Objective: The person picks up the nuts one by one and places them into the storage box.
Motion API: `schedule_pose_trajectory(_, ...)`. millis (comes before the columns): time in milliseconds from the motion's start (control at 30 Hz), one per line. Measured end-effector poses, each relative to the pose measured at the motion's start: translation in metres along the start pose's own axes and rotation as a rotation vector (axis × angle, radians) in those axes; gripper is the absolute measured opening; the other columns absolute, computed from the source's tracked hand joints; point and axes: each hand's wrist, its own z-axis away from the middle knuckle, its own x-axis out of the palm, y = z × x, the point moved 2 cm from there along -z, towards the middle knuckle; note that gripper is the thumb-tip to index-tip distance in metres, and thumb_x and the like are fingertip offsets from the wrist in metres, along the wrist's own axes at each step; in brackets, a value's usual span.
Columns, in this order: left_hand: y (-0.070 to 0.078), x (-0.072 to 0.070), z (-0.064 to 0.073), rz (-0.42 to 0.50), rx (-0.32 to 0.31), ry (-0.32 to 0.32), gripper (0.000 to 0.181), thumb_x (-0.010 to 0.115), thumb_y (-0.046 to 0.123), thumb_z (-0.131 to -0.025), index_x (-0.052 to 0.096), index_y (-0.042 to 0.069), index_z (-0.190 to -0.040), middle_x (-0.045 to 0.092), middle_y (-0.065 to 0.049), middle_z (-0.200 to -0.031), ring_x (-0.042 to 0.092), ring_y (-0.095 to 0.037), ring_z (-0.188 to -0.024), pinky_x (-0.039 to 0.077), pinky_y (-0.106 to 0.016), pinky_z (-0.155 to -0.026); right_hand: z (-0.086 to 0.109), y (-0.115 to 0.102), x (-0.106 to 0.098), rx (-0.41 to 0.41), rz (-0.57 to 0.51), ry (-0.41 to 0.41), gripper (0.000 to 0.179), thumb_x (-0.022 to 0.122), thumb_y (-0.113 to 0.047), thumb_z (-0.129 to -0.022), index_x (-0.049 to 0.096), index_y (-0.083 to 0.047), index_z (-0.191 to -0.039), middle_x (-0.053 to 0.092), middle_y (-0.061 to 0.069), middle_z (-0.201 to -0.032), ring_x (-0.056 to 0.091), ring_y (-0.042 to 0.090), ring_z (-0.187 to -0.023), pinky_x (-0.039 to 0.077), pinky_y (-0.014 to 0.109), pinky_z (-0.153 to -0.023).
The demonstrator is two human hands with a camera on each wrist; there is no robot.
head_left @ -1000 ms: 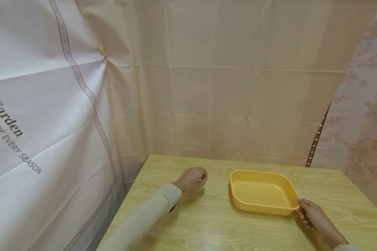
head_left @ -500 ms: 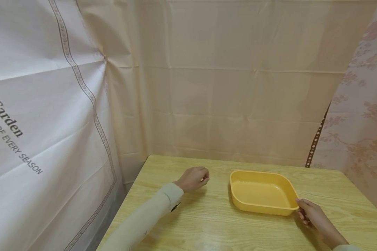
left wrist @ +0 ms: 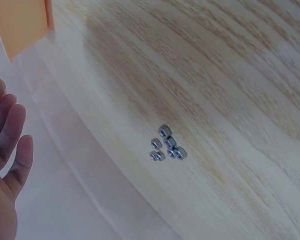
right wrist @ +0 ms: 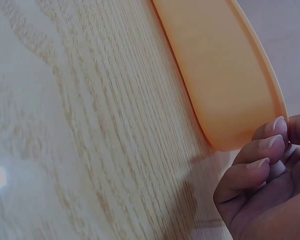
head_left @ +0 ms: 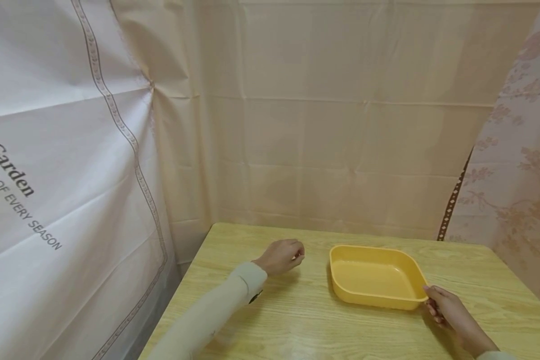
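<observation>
A yellow plastic tray (head_left: 373, 277), shallow with rounded corners, sits on the wooden table. My right hand (head_left: 450, 310) pinches its near right corner; in the right wrist view, the fingers (right wrist: 255, 170) curl under the rim of the tray (right wrist: 220, 75). To the left of the tray, my left hand (head_left: 281, 257) hovers over the table with bent fingers. Several small metal nuts (left wrist: 169, 142) lie clustered on the table in the left wrist view, apart from the left hand (left wrist: 10, 150). Its thumb and fingertip are partly cut off, so whether they hold anything is hidden.
The wood-grain table (head_left: 306, 325) ends at a far edge close to a hanging beige sheet (head_left: 324, 125). A white printed sheet (head_left: 63, 175) hangs along the left, a floral one (head_left: 522, 165) on the right.
My left hand has drifted slightly right, toward the tray. The right hand and the tray have stayed in place.
</observation>
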Motion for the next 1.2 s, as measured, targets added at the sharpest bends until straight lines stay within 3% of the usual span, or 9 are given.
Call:
schedule_pose_trajectory(733, 0.012, 0.005, -0.022, -0.014, 0.024, -0.027, 0.007, 0.065, 0.023, -0.102, 0.07, 0.018, -0.1, 0.066, 0.009, -0.092, 0.055, 0.002, -0.074, 0.045, -0.011, -0.066, 0.0, 0.001, -0.002, -0.002, 0.007, 0.01, 0.044, 0.035, -0.045, -0.112, 0.046, -0.013, -0.084, 0.047, -0.003, -0.07, 0.045, 0.009, -0.056, 0.043, 0.024, -0.052)
schedule_pose_trajectory(1200, 0.026, 0.008, -0.035, -0.024, 0.033, -0.039, 0.008, 0.065, 0.025, -0.103, 0.069, 0.018, -0.101, 0.065, 0.01, -0.093, 0.055, 0.003, -0.075, 0.044, -0.01, -0.066, 0.001, -0.002, -0.002, 0.003, 0.038, 0.014, 0.046, 0.036, -0.046, -0.112, 0.047, -0.011, -0.085, 0.047, -0.003, -0.07, 0.046, 0.011, -0.056, 0.042, 0.027, -0.052)
